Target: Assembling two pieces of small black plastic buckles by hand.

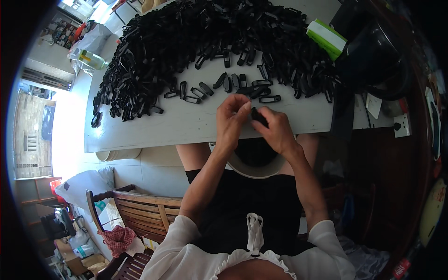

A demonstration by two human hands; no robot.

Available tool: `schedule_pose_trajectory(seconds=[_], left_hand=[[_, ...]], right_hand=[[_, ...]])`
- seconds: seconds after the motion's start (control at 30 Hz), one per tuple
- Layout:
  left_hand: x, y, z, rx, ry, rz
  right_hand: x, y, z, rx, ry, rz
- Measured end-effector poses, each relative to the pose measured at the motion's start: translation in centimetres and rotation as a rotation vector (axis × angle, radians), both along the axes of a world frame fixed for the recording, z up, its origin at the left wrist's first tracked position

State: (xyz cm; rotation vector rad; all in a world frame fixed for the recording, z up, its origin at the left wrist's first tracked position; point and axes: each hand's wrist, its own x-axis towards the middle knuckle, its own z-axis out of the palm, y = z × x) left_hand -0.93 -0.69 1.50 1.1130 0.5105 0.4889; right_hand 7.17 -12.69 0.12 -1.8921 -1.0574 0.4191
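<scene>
At the table's (140, 135) near edge, left hand (232, 119) and right hand (275, 130) pinch one black clip (259, 116), apparently mid-assembly; pressing it together needs careful alignment.

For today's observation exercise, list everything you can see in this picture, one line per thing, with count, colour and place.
clips: a large heap, too many to count, black, across the far side of the table, with a loose row at its near edge
table: one, white, in front of the person
clip: one, black, held between both hands
bowl: one, pale rim, on the lap under the table edge
box: one, green and white, far right of the table
bottle: one, clear, beyond the table's left end
bench: one, wooden, lower left
cloth: one, red checked, by the bench
left hand: one, pinching the clip
right hand: one, gripping the clip
</scene>
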Motion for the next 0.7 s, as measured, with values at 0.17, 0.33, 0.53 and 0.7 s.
schedule_pose_trajectory(seconds=[0.17,0.33,0.53,0.7], left_hand=[[1.8,2.4,-0.9,1.341,0.288,0.222],[2.4,3.7,-1.7,1.434,0.343,0.157],[0.6,3.9,-0.7,0.765,0.198,0.080],[-1.0,2.2,1.1,0.256,0.013,-0.039]], right_hand=[[1.1,-0.8,1.1,0.086,0.532,-0.024],[1.6,-0.8,0.3,0.337,0.921,0.049],[1.7,-0.9,1.0,0.457,0.915,-0.023],[0.7,-0.3,2.1,0.466,0.753,-0.079]])
